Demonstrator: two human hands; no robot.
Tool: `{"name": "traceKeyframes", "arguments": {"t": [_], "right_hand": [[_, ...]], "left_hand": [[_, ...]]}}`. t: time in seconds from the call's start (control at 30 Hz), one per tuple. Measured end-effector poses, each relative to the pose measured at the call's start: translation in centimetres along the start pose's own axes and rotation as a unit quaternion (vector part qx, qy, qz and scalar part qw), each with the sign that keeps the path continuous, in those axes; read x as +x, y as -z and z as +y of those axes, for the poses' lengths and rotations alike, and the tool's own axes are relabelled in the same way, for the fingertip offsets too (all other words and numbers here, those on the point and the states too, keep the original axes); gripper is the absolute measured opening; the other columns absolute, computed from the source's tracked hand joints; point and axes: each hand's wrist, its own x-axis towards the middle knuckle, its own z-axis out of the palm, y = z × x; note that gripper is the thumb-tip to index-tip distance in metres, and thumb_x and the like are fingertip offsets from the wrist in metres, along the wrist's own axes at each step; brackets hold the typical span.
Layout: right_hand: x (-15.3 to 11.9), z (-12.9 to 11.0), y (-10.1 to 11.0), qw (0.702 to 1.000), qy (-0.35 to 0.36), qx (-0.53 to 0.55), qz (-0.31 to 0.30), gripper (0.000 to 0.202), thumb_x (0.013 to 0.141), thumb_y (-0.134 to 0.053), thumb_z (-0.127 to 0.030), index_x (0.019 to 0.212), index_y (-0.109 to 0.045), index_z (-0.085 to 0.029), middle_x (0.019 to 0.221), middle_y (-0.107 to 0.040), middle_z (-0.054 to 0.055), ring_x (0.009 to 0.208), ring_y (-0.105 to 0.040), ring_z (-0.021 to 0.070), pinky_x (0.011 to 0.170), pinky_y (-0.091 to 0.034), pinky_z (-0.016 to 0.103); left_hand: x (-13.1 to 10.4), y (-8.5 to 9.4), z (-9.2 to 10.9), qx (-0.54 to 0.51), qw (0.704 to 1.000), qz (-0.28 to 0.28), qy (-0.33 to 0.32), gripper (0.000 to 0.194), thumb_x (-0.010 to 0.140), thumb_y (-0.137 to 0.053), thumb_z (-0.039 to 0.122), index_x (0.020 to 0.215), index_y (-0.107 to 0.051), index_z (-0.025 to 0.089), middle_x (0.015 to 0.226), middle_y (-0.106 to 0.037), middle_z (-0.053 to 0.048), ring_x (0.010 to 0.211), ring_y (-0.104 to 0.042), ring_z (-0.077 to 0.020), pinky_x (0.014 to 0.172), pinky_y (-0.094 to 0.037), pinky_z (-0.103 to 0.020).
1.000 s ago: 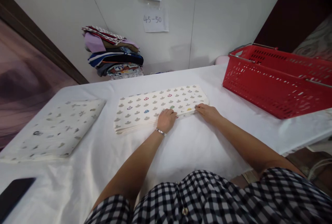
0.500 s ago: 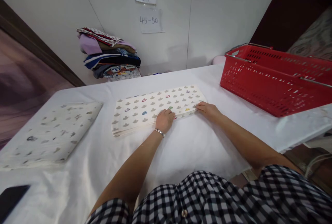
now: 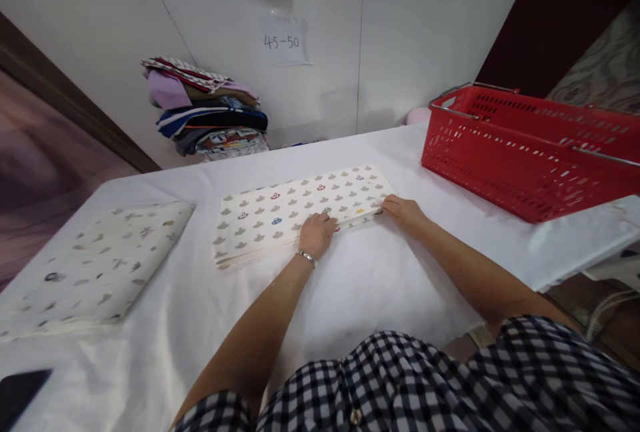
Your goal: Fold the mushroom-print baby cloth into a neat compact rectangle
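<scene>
A cream cloth (image 3: 300, 202), printed with grey and a few coloured motifs, lies folded into a long, layered rectangle on the white-covered table. My left hand (image 3: 317, 234), with a bracelet at the wrist, rests on the middle of its near edge, fingers lying over the top layer. At the near right corner, my right hand (image 3: 401, 212) pinches the cloth's edge between thumb and fingers. The undersides of both hands are hidden. To the left lies a second folded cream cloth (image 3: 113, 262) with scattered dark and grey prints, touched by neither hand.
A red plastic basket (image 3: 520, 162) with metal handles stands at the table's right end. Against the back wall is a pile of folded fabrics (image 3: 210, 109). A dark flat object (image 3: 23, 395) lies at the near left. White tablecloth (image 3: 380, 285) covers the table.
The right hand has shifted very slightly right along the cloth's edge. The left hand keeps its place on the cloth. My view has tilted a little.
</scene>
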Motion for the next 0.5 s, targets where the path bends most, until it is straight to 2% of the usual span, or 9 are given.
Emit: {"name": "traceKeyframes", "arguments": {"t": [0.17, 0.27, 0.37, 0.5], "right_hand": [[-0.7, 0.2, -0.6, 0.999, -0.009, -0.014, -0.040, 0.032, 0.092, -0.037, -0.027, 0.112, -0.062, -0.028, 0.114, -0.061, 0.001, 0.092, -0.060, 0.0172, 0.065, -0.045, 0.026], [-0.7, 0.1, -0.6, 0.999, -0.018, -0.015, -0.048, 0.033, 0.092, -0.037, -0.029, 0.113, -0.062, -0.030, 0.114, -0.061, 0.000, 0.092, -0.059, 0.0174, 0.066, -0.045, 0.026], [-0.7, -0.2, -0.5, 0.998, -0.030, -0.005, -0.055, 0.034, 0.092, -0.035, -0.029, 0.114, -0.062, -0.029, 0.113, -0.062, 0.002, 0.092, -0.060, 0.0175, 0.067, -0.045, 0.026], [-0.7, -0.9, 0.1, 0.997, -0.047, 0.004, -0.059, 0.033, 0.092, -0.037, -0.028, 0.111, -0.064, -0.028, 0.113, -0.062, 0.002, 0.091, -0.060, 0.0182, 0.068, -0.047, 0.028]], "left_hand": [[0.0, 0.1, 0.3, 0.017, 1.000, -0.008, -0.009, 0.022, 0.090, -0.044, 0.027, 0.088, -0.066, 0.024, 0.093, -0.063, -0.006, 0.089, -0.051, -0.0220, 0.076, -0.041, -0.036], [0.0, 0.3, 0.6, 0.020, 1.000, -0.009, -0.008, 0.022, 0.090, -0.043, 0.026, 0.092, -0.065, 0.023, 0.096, -0.063, -0.007, 0.091, -0.052, -0.0227, 0.077, -0.042, -0.037], [-0.2, 0.2, 0.9, 0.019, 1.000, 0.007, -0.021, 0.027, 0.091, -0.041, 0.025, 0.108, -0.061, 0.022, 0.112, -0.061, -0.007, 0.103, -0.051, -0.0234, 0.085, -0.041, -0.038], [-0.5, -0.7, 1.1, 0.010, 0.997, 0.007, -0.075, 0.039, 0.092, -0.037, 0.027, 0.130, -0.046, 0.021, 0.138, -0.045, -0.006, 0.127, -0.037, -0.0226, 0.102, -0.032, -0.040]]}}
